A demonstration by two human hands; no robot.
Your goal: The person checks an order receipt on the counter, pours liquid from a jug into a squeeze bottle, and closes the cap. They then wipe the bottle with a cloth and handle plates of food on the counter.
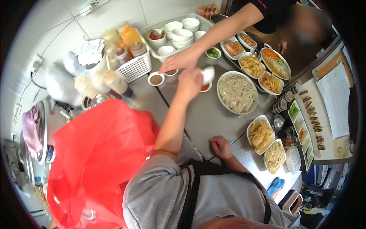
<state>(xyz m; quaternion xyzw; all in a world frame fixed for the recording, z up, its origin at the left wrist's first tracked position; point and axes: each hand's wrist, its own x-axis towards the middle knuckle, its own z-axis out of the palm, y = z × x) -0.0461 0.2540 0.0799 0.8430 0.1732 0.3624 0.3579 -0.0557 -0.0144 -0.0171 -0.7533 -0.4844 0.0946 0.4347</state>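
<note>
My left hand [189, 84] reaches forward over the steel counter, its fingers closed on a small white cup [208, 75], slightly blurred. Just below that cup is a small dish of red sauce [206, 87], partly hidden. My right hand [221, 147] rests near the counter's front edge, fingers curled, with nothing visible in it. A co-worker's hand [181, 62] spreads over a small sauce dish [172, 72], beside another dish of brown sauce [156, 79]. To the right of my left hand stands a large white bowl of fried rice [237, 92].
A red bag [103, 160] bulks at my left. Sauce bottles fill a white basket [136, 67]; white bowls [182, 36] stack in a tray. Plates of fried food [252, 65], a bowl of crisps [260, 135] and a rice dish [275, 155] stand right. A co-worker's arm [228, 28] crosses the back.
</note>
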